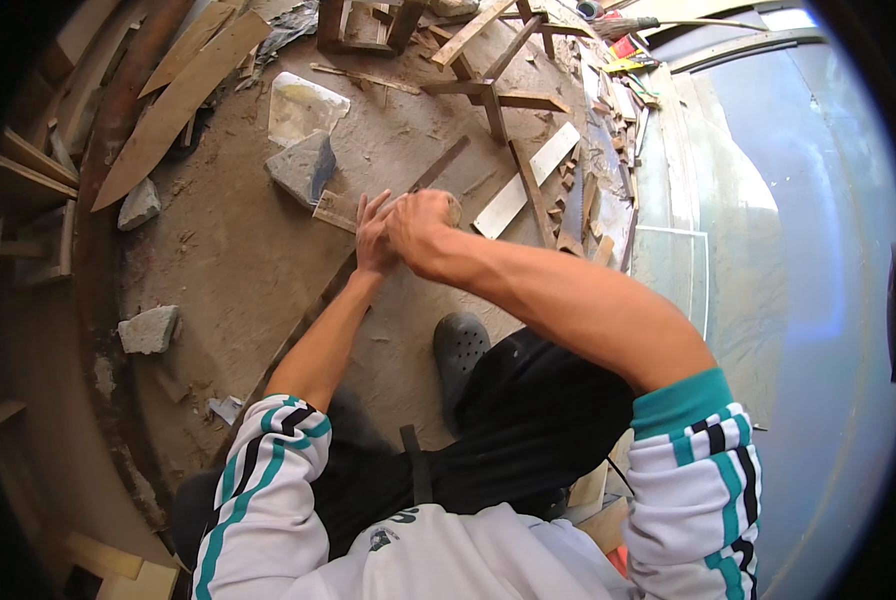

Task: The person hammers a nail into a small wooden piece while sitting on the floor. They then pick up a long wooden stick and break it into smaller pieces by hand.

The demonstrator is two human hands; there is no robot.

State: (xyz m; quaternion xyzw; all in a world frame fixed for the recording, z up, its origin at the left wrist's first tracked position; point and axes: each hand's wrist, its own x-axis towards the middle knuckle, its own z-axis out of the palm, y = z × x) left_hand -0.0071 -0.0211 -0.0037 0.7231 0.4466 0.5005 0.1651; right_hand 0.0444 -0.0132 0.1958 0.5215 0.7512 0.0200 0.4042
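Observation:
A long dark wooden strip (313,315) runs slantwise over the ground, from beside my left arm to beyond my hands. My left hand (372,238) lies over it with its fingers stretched and apart, next to the end of a short light board (336,210). Closed into a fist, my right hand (423,228) is pressed against the left one above the strip. A small tan rounded edge shows beside its knuckles, but the thing in the fist is mostly hidden.
A grey stone block (304,168) and a pale translucent sheet (306,108) lie ahead. Wooden frames (493,95), a white board (528,180) and a handsaw (573,205) are to the right. More stones (149,330) sit left. My dark clog (460,350) is close below my hands.

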